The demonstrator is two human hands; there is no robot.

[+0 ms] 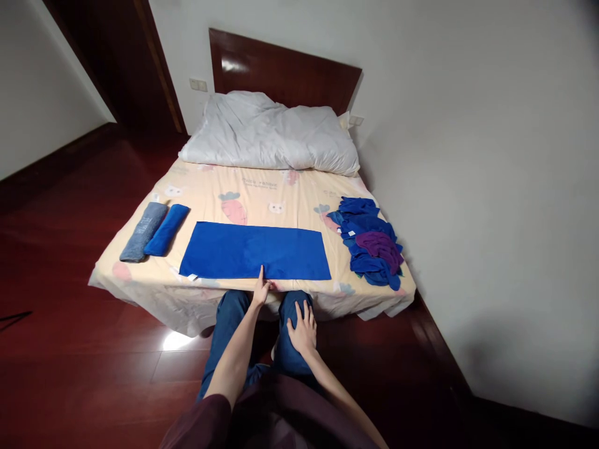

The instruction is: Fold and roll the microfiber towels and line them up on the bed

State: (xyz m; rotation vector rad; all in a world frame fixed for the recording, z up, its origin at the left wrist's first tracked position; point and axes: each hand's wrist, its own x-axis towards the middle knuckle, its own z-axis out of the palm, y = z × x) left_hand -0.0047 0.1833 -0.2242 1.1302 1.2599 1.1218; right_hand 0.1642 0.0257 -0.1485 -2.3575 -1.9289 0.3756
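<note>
A blue towel (255, 249) lies flat across the front of the bed, its long side toward me and a small white tag at its near left corner. My left hand (261, 292) is at the towel's near edge. Its index finger is stretched out onto the cloth, while the other fingers look curled, and it holds nothing. On my right knee rests my right hand (303, 327), fingers spread and nothing in them. Left of the towel, a grey-blue rolled towel (144, 232) lies beside a blue rolled towel (167, 231).
A crumpled heap of blue cloths (369, 218) with a purple cloth (380, 247) on it lies at the bed's right edge. A white quilt (271, 134) is bunched before the wooden headboard (281, 68). The wall (468, 187) runs along the right side.
</note>
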